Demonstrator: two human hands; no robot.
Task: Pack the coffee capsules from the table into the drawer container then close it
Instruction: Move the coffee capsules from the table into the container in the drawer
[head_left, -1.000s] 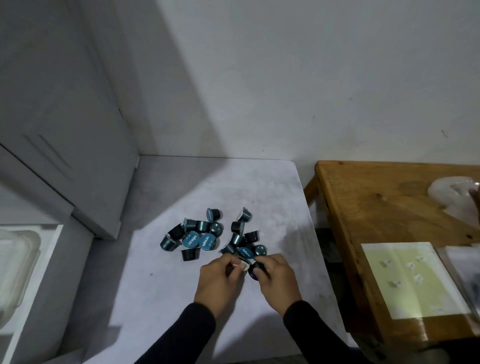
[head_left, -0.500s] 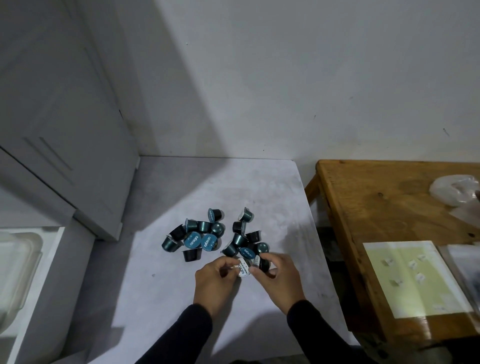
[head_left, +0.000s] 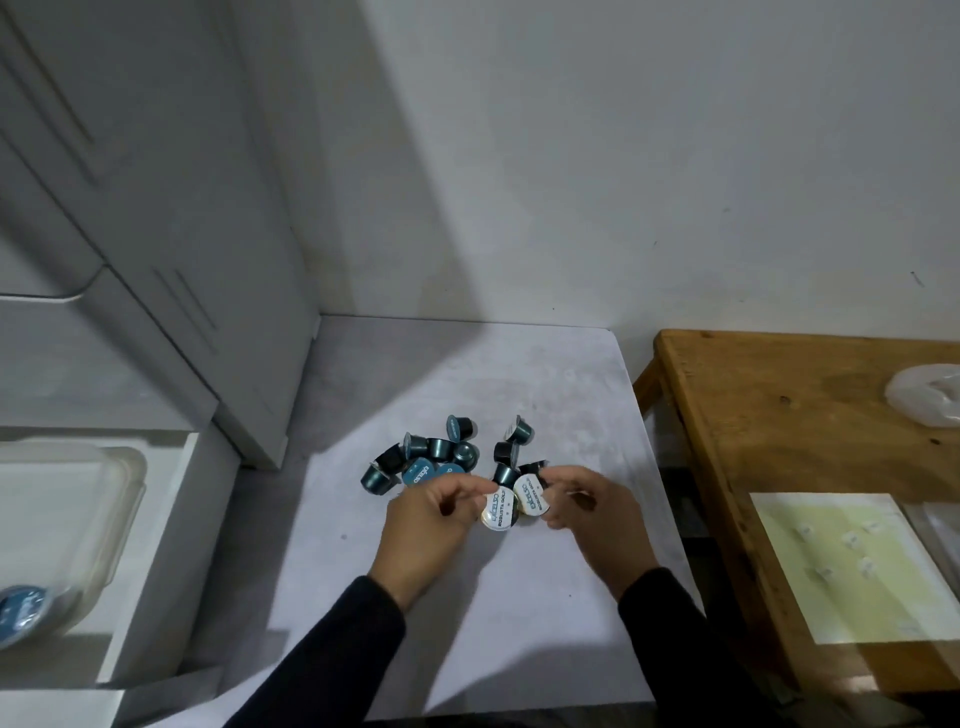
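Observation:
A heap of several dark teal coffee capsules (head_left: 441, 460) lies on the grey table (head_left: 519, 389). My left hand (head_left: 426, 525) pinches a white-lidded capsule (head_left: 497, 512) just above the table, in front of the heap. My right hand (head_left: 592, 514) holds a second white-lidded capsule (head_left: 531, 501) right beside it, lids facing me. At the far left an open white drawer (head_left: 150, 545) holds a clear plastic container (head_left: 78, 519); one blue-lidded capsule (head_left: 21, 613) lies at its near end.
A grey cabinet (head_left: 156, 260) stands behind the drawer at the left. To the right is a wooden table (head_left: 779, 415) with a pale yellow sheet (head_left: 841, 561) and a clear plastic bag (head_left: 924, 395). A white wall rises behind.
Both hands lifted a white-lidded capsule each from the heap's near edge and turned the lids toward me. The view shifted so more of the drawer shows.

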